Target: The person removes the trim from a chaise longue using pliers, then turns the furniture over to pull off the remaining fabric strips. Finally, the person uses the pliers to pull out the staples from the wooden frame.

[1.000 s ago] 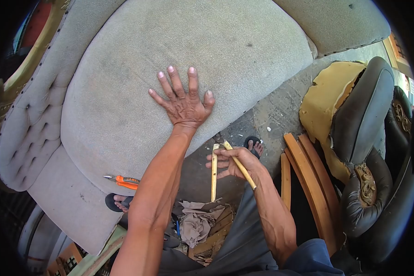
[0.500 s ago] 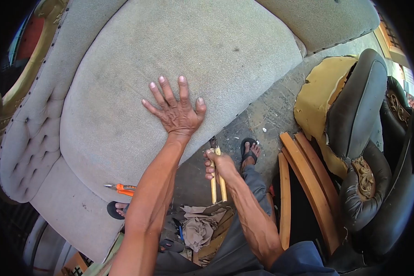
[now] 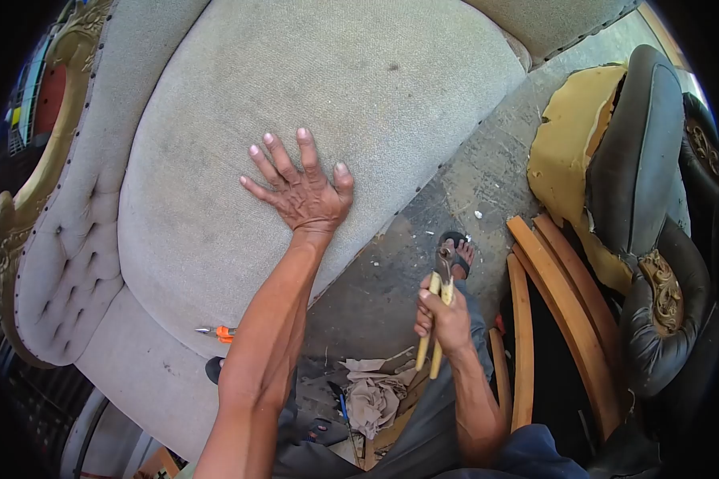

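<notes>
My left hand (image 3: pixel 307 195) lies flat with its fingers spread on the light grey upholstered seat (image 3: pixel 311 96). To its right, clear of the seat's edge, my right hand (image 3: pixel 446 315) grips the yellow handles of a pair of pincers (image 3: pixel 444 267). Their metal head points away from me, above a sandalled foot (image 3: pixel 463 254). Orange-handled pliers (image 3: pixel 224 330) rest on the seat, partly hidden behind my left forearm.
Curved wooden pieces (image 3: pixel 563 315) stand at the right, beside torn yellow foam (image 3: pixel 571 152) and dark leather cushions (image 3: pixel 635 160). Crumpled brown paper (image 3: pixel 373 403) sits low in the middle. A tufted backrest (image 3: pixel 72 279) borders the seat at the left.
My right hand has moved right, away from the seat edge, carrying the pincers, whose metal head now shows more fully. My left hand stays spread on the seat. The view has shifted slightly.
</notes>
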Action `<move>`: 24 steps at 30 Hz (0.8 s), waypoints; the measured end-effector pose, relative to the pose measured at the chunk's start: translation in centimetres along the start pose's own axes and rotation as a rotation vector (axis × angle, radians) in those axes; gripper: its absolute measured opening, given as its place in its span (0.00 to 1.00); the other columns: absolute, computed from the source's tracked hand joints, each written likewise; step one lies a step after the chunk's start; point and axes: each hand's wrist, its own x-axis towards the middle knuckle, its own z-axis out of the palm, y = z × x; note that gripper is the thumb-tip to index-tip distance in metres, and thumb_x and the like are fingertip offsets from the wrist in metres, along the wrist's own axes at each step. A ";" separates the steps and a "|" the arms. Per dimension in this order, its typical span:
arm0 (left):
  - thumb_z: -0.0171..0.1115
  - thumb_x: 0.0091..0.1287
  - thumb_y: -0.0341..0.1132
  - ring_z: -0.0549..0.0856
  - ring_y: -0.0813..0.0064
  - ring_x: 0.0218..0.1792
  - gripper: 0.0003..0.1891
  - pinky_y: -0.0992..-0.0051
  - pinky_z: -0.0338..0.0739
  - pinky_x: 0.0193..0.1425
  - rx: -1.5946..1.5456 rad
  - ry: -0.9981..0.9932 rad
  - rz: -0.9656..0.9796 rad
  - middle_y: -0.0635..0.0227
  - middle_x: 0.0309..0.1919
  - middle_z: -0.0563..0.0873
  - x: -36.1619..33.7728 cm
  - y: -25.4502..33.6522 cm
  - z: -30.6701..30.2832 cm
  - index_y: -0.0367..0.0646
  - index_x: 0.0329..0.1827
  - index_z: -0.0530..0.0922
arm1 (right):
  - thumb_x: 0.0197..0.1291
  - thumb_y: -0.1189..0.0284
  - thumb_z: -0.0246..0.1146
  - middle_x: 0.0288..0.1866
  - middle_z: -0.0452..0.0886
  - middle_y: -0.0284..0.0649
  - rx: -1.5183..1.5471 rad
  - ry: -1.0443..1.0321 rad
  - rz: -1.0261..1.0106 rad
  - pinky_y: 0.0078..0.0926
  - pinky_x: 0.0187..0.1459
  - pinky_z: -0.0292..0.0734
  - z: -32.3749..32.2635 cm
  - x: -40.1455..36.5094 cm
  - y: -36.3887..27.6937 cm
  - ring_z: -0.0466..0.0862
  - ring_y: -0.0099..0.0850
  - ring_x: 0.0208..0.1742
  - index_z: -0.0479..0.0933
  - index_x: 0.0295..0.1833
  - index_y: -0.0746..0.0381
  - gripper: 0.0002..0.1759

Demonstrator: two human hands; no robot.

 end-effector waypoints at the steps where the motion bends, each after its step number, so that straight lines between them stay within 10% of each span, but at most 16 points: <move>1: 0.46 0.67 0.57 0.39 0.40 0.82 0.42 0.27 0.26 0.74 -0.007 -0.004 -0.006 0.48 0.79 0.48 0.2 0.2 0.0 0.55 0.84 0.47 | 0.67 0.76 0.59 0.28 0.68 0.36 -0.105 0.033 0.024 0.26 0.20 0.69 -1.3 -1.8 -1.5 0.70 0.25 0.20 0.70 0.54 0.61 0.12; 4: 0.47 0.66 0.55 0.37 0.42 0.82 0.43 0.28 0.26 0.74 -0.005 -0.018 -0.004 0.49 0.78 0.48 -0.3 0.3 -0.7 0.56 0.84 0.46 | 0.67 0.75 0.58 0.34 0.76 0.40 -0.256 0.182 0.118 0.29 0.28 0.76 -4.7 -2.3 -2.9 0.78 0.28 0.27 0.72 0.59 0.65 0.16; 6: 0.47 0.66 0.55 0.37 0.42 0.82 0.43 0.28 0.26 0.74 0.004 0.005 0.009 0.49 0.78 0.48 0.4 0.6 -0.6 0.56 0.84 0.46 | 0.66 0.74 0.59 0.40 0.81 0.45 -0.898 0.120 0.071 0.31 0.40 0.81 -6.9 0.8 -1.5 0.83 0.34 0.39 0.71 0.64 0.67 0.22; 8: 0.49 0.65 0.54 0.37 0.42 0.82 0.43 0.28 0.26 0.74 0.015 -0.030 0.003 0.49 0.78 0.49 0.1 0.5 -0.9 0.56 0.83 0.46 | 0.67 0.76 0.59 0.54 0.80 0.41 -0.724 -0.001 0.173 0.44 0.53 0.79 -6.2 4.5 0.3 0.82 0.33 0.56 0.69 0.62 0.66 0.19; 19: 0.51 0.63 0.53 0.38 0.42 0.82 0.45 0.28 0.27 0.74 -0.006 -0.003 -0.013 0.50 0.78 0.49 -0.3 0.3 -0.4 0.56 0.83 0.46 | 0.70 0.75 0.58 0.60 0.77 0.51 -0.367 -0.208 0.381 0.60 0.47 0.83 2.3 9.6 -2.9 0.81 0.44 0.62 0.62 0.66 0.71 0.24; 24: 0.52 0.63 0.53 0.38 0.42 0.82 0.46 0.28 0.27 0.74 -0.007 0.004 -0.007 0.50 0.79 0.48 0.1 0.4 -0.3 0.57 0.84 0.45 | 0.71 0.76 0.56 0.55 0.78 0.53 -0.099 -0.174 0.479 0.60 0.46 0.85 2.9 9.3 -5.4 0.84 0.45 0.49 0.64 0.65 0.69 0.20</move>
